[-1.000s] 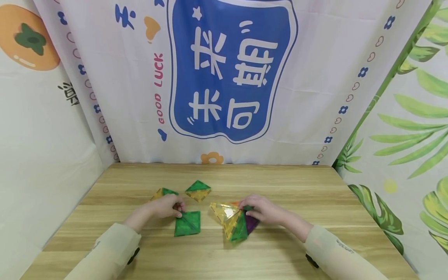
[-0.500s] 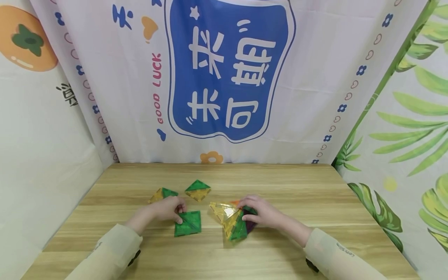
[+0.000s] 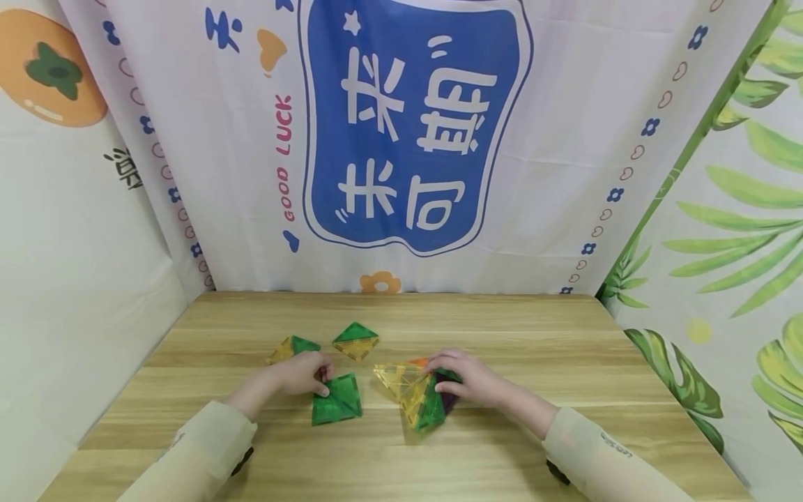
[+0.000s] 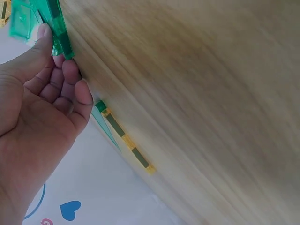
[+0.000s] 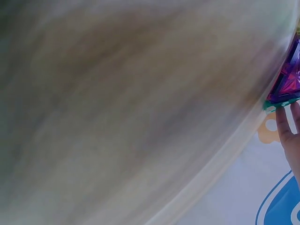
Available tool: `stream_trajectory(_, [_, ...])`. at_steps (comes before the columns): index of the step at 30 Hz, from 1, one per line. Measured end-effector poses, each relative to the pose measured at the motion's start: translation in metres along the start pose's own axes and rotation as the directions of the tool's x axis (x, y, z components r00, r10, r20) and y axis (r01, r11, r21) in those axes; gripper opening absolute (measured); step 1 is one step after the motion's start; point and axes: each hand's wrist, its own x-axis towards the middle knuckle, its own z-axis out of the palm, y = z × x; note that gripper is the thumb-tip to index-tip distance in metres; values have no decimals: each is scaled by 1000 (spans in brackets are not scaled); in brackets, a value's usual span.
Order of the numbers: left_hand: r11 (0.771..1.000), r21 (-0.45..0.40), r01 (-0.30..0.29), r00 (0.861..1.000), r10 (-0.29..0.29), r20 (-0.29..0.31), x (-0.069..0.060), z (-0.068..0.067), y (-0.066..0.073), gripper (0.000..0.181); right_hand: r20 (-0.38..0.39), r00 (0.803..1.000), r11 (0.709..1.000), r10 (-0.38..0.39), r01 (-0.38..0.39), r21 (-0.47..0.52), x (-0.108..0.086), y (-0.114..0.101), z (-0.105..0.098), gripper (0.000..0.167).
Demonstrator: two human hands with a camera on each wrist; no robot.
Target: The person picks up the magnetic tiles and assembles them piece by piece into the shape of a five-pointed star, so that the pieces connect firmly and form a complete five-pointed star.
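Observation:
My left hand (image 3: 305, 373) pinches a green square made of two triangular magnetic tiles (image 3: 339, 404) at its upper left corner. In the left wrist view the thumb lies on these green tiles (image 4: 58, 30), with curled fingertips against the other side. To the right, my right hand (image 3: 467, 376) grips a built shape of magnetic tiles (image 3: 414, 397) from above, its thumb on a green face. Yellow, green, orange and purple faces show on that shape; the hand covers part of it. In the right wrist view, fingertips touch the lower edge beside a purple tile (image 5: 291, 79).
A green-and-yellow tile pair (image 3: 355, 340) lies farther back on the wooden table (image 3: 502, 328). Another green-and-yellow pair (image 3: 290, 346) is partly hidden behind my left hand. A printed curtain (image 3: 552, 139) hangs at the table's back edge.
My left thumb has moved slightly farther onto the green tiles, and their right edge has tipped. The multicoloured shape has turned slightly under my right hand.

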Motion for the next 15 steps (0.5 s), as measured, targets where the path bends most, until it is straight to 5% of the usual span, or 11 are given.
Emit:
stream_trajectory(9, [997, -38, -73, 997, 73, 3, -3, -7, -5, 10, -27, 999, 999, -43, 42, -12, -1, 1, 1, 31])
stream_trajectory(15, [994, -84, -63, 997, 59, -48, -2, -17, -5, 4, -24, 999, 999, -49, 49, -2, 0, 3, 2, 30])
